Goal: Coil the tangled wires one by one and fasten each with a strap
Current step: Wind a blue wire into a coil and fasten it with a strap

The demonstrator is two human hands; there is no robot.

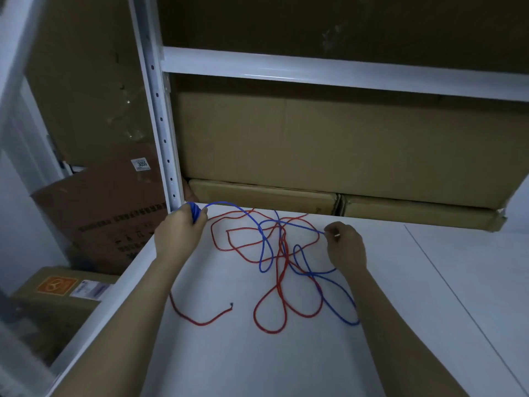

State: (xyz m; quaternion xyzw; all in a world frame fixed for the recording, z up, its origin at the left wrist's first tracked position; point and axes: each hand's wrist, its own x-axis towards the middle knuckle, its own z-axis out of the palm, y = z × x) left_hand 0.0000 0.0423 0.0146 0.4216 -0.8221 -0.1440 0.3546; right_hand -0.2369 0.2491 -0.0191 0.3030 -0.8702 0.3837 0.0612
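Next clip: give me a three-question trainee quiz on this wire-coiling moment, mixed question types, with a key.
1. True or false: the left hand holds a bundle of coiled blue wire.
2. Which wire lies untouched on the white shelf? A) red wire B) blue wire
3. Fill in: the right hand pinches the ___ wire.

Key: 1 true; 2 A; 3 blue

**Hidden and Cut-Off Items**

The left hand [179, 230] covers most of the blue wire [264, 247] coil in its grip. The right forearm hides a blue loop. The red wire [282, 270] passes under the left forearm. Carton [114, 222] print is unreadable.
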